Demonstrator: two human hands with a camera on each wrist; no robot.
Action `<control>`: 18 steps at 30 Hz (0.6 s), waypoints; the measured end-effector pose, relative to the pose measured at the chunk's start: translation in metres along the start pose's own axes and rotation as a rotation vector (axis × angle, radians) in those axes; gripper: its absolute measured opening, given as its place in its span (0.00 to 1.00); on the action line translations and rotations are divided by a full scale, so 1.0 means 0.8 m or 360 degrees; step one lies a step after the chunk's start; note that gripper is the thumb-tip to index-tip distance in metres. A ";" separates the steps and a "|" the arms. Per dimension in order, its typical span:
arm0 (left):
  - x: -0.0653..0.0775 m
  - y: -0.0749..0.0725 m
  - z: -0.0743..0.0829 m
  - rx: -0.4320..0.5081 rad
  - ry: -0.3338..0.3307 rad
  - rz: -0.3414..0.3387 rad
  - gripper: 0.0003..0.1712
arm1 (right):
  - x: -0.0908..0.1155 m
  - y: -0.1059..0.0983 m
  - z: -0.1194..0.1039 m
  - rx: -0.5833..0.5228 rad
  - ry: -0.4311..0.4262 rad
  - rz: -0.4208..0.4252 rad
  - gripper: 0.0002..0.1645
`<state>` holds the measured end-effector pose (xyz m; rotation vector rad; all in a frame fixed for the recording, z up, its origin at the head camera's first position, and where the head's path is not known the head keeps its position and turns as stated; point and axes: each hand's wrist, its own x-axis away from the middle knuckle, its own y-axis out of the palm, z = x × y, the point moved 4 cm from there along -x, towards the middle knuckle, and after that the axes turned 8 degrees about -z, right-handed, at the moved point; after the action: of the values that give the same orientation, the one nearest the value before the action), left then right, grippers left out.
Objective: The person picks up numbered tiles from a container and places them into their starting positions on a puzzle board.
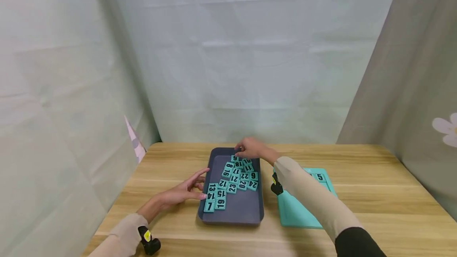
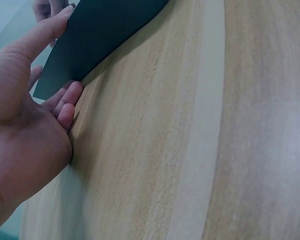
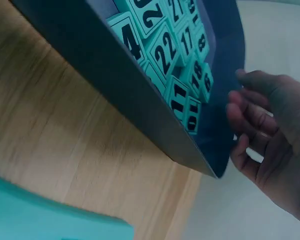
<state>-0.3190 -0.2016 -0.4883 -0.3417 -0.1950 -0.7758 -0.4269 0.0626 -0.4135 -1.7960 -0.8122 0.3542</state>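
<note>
A dark grey tray (image 1: 242, 213) holds several teal number tiles (image 1: 232, 188), spread in a slanting band from its near left to its far right corner. My left hand (image 1: 182, 191) is at the tray's left side, thumb and fingertips against the rim. In the left wrist view, its thumb reaches the tray wall (image 2: 105, 37) while the other fingers are low beside it, near the tabletop. Over the tray's far end is my right hand (image 1: 250, 148), close to the tile marked 6 (image 1: 235, 158). The right wrist view shows its fingers (image 3: 250, 107) loosely bent, with no tile between them.
Right of the tray lies a teal board (image 1: 298, 211), partly covered by my right forearm; a tile marked 5 (image 1: 319, 177) sits at its far right corner. Everything stands on a wooden table (image 1: 171, 233). Pale curtains (image 1: 250, 58) hang behind and at both sides.
</note>
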 end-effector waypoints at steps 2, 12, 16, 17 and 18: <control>0.002 0.002 0.000 -0.0001 0.0002 0.0001 0.50 | -0.007 0.004 -0.003 0.0067 0.0086 -0.0008 0.20; 0.002 0.002 0.002 -0.0009 0.0019 0.0008 0.49 | -0.011 0.013 -0.003 0.0275 0.0310 -0.0083 0.14; 0.002 0.002 0.004 -0.0016 0.0015 0.0014 0.49 | -0.012 0.015 -0.001 0.0290 0.0289 -0.0095 0.17; 0.002 0.002 0.004 -0.0018 0.0015 0.0015 0.49 | -0.012 0.016 0.000 0.0291 0.0275 -0.0091 0.18; 0.002 0.001 0.004 -0.0018 0.0016 0.0013 0.49 | -0.012 0.016 0.000 0.0294 0.0263 -0.0092 0.20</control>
<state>-0.3171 -0.2007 -0.4848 -0.3488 -0.1797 -0.7704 -0.4295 0.0536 -0.4269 -1.6028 -0.6908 0.2316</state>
